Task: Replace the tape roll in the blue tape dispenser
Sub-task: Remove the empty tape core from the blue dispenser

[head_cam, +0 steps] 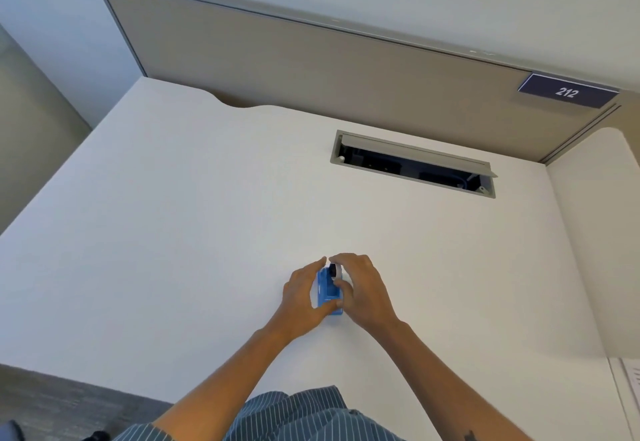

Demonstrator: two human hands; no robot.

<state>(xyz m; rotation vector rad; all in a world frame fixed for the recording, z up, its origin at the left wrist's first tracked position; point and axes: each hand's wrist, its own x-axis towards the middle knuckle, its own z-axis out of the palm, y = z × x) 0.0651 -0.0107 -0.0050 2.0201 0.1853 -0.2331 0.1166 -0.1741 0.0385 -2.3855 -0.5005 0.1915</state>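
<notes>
Holding the blue tape dispenser (327, 290) between both hands, the person is working at the middle of the white desk (173, 215). The left hand (303, 298) is closing around the left side of the dispenser, with the thumb lying across its near end and the fingers reaching past its far end. The right hand (363, 290) is pressing against the right side, and its curled fingertips are pinching the tape roll (335, 270) at the far end of the body. Whether the roll is going in or coming out, the view is not showing.

The long axis of the dispenser is running away from the person, so the roll is sitting just beyond the left thumb and directly under the right fingers. The right hand is the nearer one to the roll, and probably it is doing the next move while the left hand is steadying the body.

The dispenser is looking like a small bright blue plastic block resting on the desk. The roll is showing white with a dark core, mostly hidden by fingers.
</notes>
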